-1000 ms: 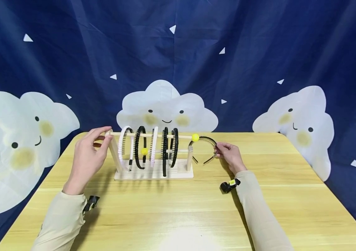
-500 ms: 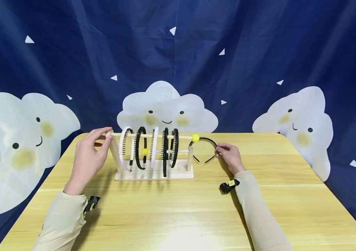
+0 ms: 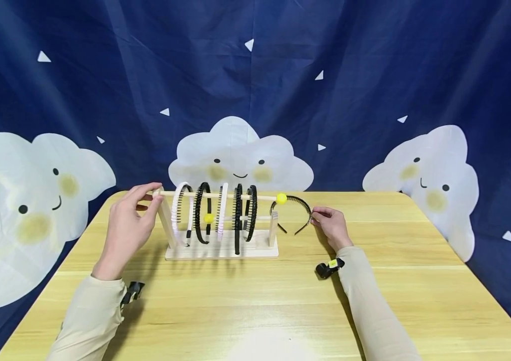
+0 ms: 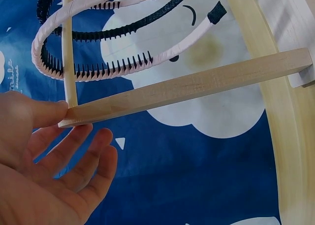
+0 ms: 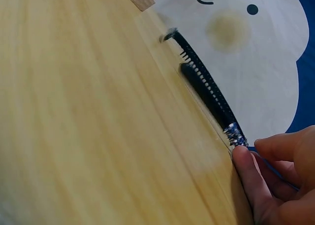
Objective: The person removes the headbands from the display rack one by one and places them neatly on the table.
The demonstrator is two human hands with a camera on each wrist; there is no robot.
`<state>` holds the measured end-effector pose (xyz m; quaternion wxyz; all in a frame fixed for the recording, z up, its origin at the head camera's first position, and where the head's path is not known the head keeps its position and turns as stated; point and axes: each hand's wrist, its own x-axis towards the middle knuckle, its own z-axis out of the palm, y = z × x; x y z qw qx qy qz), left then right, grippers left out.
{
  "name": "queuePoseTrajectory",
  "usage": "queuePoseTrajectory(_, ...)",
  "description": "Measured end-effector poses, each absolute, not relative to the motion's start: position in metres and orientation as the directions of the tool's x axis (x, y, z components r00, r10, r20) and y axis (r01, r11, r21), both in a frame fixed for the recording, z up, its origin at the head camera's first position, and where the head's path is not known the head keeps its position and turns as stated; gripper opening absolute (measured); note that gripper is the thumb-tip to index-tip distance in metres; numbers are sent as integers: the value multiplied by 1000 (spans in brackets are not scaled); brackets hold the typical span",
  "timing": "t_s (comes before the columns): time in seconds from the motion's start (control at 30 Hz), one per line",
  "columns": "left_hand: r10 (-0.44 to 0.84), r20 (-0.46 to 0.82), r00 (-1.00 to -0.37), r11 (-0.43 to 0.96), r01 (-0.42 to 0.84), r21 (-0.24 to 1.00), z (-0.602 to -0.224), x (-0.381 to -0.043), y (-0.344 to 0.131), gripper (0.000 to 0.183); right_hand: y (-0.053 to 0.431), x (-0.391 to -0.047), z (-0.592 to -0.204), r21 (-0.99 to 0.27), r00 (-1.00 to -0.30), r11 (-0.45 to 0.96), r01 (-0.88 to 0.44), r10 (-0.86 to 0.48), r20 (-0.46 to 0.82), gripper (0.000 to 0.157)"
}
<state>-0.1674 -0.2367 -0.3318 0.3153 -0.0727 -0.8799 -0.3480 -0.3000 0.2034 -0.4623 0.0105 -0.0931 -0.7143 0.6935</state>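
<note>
A wooden headband rack (image 3: 179, 254) stands on the table, with several white and black toothed headbands hung over its upper rod (image 3: 215, 194). My left hand (image 3: 128, 223) pinches the top of the rack's left post (image 4: 192, 89) between thumb and fingers, where the rod joins it. To the right of the rack, my right hand (image 3: 333, 228) pinches the side of a thin black toothed headband (image 3: 301, 201) with its arch upward. In the right wrist view, a glittery patch on that headband (image 5: 209, 89) shows right at my fingertips (image 5: 242, 156).
A yellow ball (image 3: 281, 198) caps the right end of the upper rod and overlaps the held headband. Another yellow ball (image 3: 208, 218) sits on the lower rod. The wooden table (image 3: 255, 296) reaches back to a blue curtain (image 3: 350, 75) printed with clouds.
My left hand keeps its place on the post. The held headband and my right hand stay almost where they were, with only a very slight shift.
</note>
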Motion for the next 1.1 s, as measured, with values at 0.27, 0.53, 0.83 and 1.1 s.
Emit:
queuePoseTrajectory(0.27,-94,601,-794,751,339,566,-333,-167,-236,29,203,-301,-464,-992,-980,8,129,156,-126,31)
queuePoseTrajectory(0.53,-88,608,-789,747,351,564,-332,-166,-236,28,206,-299,-460,-988,-982,-46,145,119,-150,39)
queuePoseTrajectory(0.83,-89,602,-794,756,339,559,-331,-167,-236,28,213,-292,-441,-989,-984,-37,142,100,-145,47)
queuePoseTrajectory(1.1,-83,610,-788,749,354,559,-332,-167,-236,28,210,-285,-412,-997,-991,-66,51,117,-58,34)
